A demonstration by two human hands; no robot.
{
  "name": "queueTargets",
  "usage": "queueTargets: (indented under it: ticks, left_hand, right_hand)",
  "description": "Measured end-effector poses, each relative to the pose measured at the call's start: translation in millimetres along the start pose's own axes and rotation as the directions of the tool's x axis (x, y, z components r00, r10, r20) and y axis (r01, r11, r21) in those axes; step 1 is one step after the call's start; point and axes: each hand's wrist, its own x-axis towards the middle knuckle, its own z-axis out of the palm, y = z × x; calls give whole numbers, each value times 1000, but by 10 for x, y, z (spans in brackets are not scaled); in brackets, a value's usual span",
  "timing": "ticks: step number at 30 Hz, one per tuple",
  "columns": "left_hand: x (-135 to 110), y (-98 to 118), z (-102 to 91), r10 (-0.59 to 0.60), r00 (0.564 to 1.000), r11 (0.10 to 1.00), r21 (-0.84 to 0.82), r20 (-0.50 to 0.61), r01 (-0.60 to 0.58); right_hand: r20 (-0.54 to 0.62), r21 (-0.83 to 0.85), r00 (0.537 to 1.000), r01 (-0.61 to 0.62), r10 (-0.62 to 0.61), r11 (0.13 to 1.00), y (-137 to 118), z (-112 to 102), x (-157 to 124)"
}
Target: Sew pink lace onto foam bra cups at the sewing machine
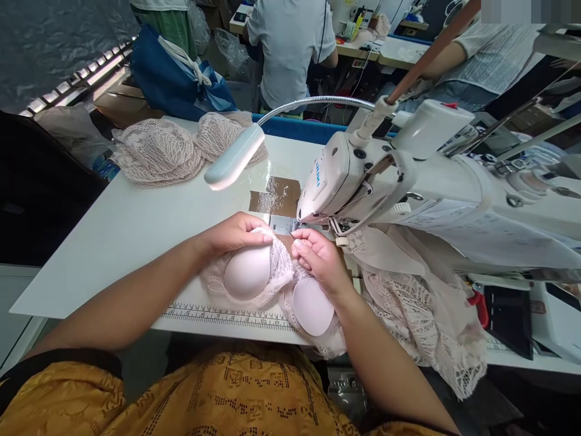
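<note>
A pale pink lace bra (247, 274) with smooth moulded cups lies at the table's front edge, before the sewing machine (333, 175). My left hand (238, 233) is closed on the lace at the top of the left cup, thumb on top. Close to the needle area, my right hand (318, 254) makes a pinch; a thin dark tip shows at its fingertips, too small to name. Its other fingers curl over the bra's lace beside the right cup (313, 307). The metal needle plate (284, 225) shows between my hands.
A gooseneck lamp (236, 158) arches over the white table (149, 230). Lace bundles (158, 151) lie at the back left; more lace fabric (417, 303) hangs over the front edge at right. A ruler strip (227, 316) runs along the front. Other people (290, 54) sit beyond.
</note>
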Motion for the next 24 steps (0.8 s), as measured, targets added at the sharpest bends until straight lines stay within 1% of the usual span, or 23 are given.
queueTargets:
  ticks: [4,7,11,14,16,18,22,24]
  left_hand:
    - [7,7,-44,28,999,1000,-7,-30,-28]
    - [8,13,-62,26,999,999,-28,-42,-28]
    - [-1,12,-97,3,998,996,-92,-67,-9]
    - [-6,6,-130,-2,995,991,-130,-97,-11]
    - [-7,-1,-153,4,994,989,-147,-108,-20]
    - [-8,-8,-181,17,993,987,-154,-117,-35]
    - [-9,-22,-272,37,984,991,-122,-173,-58]
    - [-5,-33,-336,41,980,992,-108,-192,-63]
  right_hand:
    - [33,10,999,-5,5,1000,-12,2,-3]
    - [26,-8,1000,-6,6,1000,-11,1,-2]
    - [7,-94,1000,-21,22,995,9,-61,0]
    - [-6,-234,1000,-23,22,972,12,-111,12]
    - [-10,-366,1000,-26,23,930,-22,-134,13]
    - [7,-503,999,-33,42,863,-98,-165,-13]
    - [56,-736,996,-9,74,677,-310,-307,-181]
    - [30,-815,997,-16,69,579,-374,-405,-298]
